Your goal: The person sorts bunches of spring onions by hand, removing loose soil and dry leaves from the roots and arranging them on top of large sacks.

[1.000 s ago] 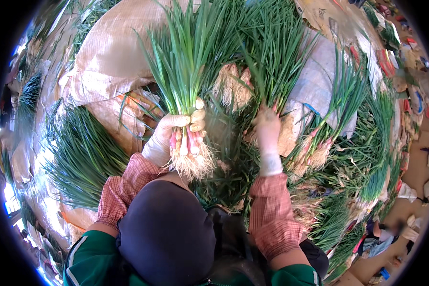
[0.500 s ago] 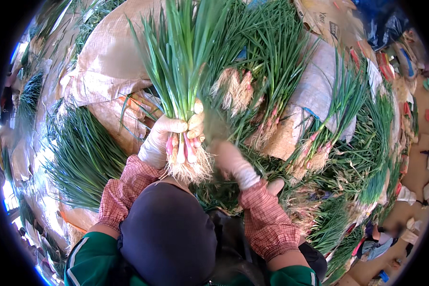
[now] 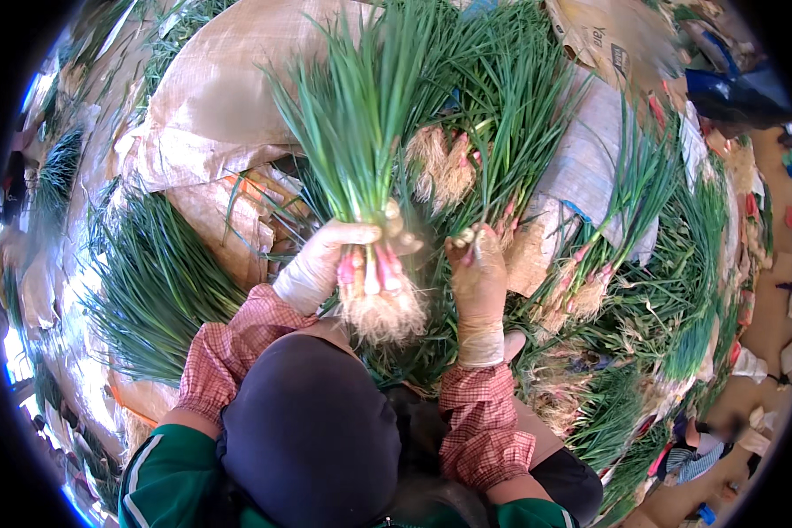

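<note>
My left hand, in a pale glove, is wrapped round a thick bunch of spring onions. Green leaves point away from me; pinkish-white bulbs and stringy roots hang below the fingers, slightly blurred. Just right of it, my gloved right hand is closed at the base of some spring onion stalks that lie on the heap. A pinkish bulb shows between its fingertips; how many stalks it grips is hidden. Beyond the hands lies a cluster of roots from other spring onions.
Left of me is a large pile of green leaves. A beige woven sack lies beyond it. On the right are a grey sack piece, a smaller spring onion bunch and loose greens. A dark rounded thing covers the lower middle.
My left hand has shifted right with the bunch. My right hand, blurred beside the bunch's roots before, has moved right and away from me, onto the stalks in the heap.
</note>
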